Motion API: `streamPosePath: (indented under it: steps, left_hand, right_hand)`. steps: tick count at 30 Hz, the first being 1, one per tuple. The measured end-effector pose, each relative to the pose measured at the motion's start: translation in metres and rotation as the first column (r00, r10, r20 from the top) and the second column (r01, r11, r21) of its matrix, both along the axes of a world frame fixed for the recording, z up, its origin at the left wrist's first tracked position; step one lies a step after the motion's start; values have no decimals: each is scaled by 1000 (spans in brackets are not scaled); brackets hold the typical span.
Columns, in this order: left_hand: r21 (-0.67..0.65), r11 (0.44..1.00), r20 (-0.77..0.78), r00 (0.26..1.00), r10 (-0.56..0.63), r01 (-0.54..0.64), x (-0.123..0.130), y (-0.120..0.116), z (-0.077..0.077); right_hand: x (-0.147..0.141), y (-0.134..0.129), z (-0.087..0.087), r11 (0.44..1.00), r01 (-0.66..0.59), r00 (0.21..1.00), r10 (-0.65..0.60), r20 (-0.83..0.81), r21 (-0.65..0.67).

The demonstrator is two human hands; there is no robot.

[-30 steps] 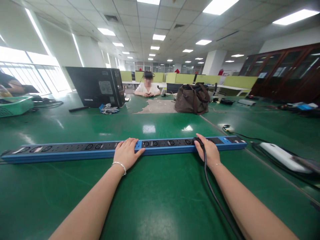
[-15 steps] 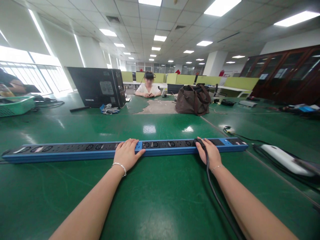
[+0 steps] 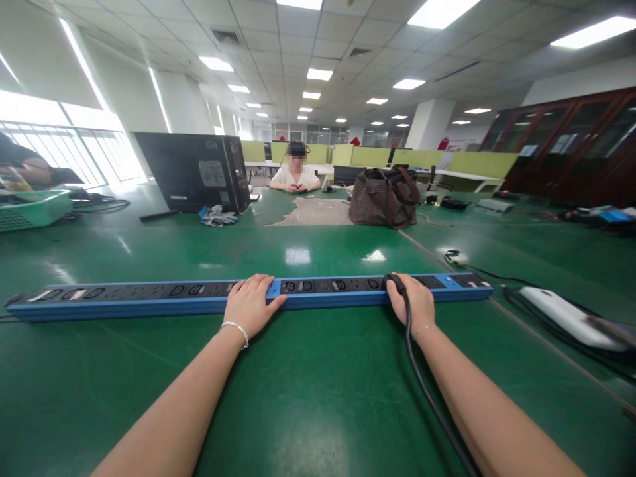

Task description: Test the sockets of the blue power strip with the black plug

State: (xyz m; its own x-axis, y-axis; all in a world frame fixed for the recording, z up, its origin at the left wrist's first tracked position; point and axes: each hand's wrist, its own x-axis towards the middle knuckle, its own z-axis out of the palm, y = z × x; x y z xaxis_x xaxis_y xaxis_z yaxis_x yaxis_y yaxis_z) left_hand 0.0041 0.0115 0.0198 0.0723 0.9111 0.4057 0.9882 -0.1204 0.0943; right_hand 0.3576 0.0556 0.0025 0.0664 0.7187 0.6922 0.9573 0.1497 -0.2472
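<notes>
A long blue power strip (image 3: 322,299) with a row of black sockets lies across the green table. My left hand (image 3: 250,305) is laid over it left of the middle, fingers reaching to its far edge and thumb out to the right, holding the strip. Right of the middle, my right hand (image 3: 415,298) is closed round a black plug (image 3: 396,283), which sits at the sockets. Whether the plug's pins are fully in is hidden. From the plug a black cord (image 3: 418,368) runs down beside my right forearm to the bottom edge.
A white adapter-like block (image 3: 569,315) with dark cables lies to the right. Farther back are a black computer case (image 3: 193,173), work gloves (image 3: 218,216), a brown bag (image 3: 381,199) and a green basket (image 3: 34,211). Across the table sits a person (image 3: 295,175); another person's arm shows at far left.
Both hands have shifted very slightly left in the picture, my right wrist and the cord most. Their hold on the strip and the plug looks the same.
</notes>
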Motion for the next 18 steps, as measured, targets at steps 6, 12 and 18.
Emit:
streamPosePath:
  steps: [6,12,18]
  left_hand:
    - [10,1000,-15,1000,-7,7,-1,1,-1]
    - [12,1000,-26,1000,0,0,-1,0,-1]
    - [8,1000,-29,1000,3,-3,-1,0,-1]
  right_hand:
    - [-1,-2,0,1000,-3,1000,3,-2,17]
    - [1,-3,4,998,-53,998,55,39,-42]
    - [1,-3,1,999,-27,999,28,34,-27]
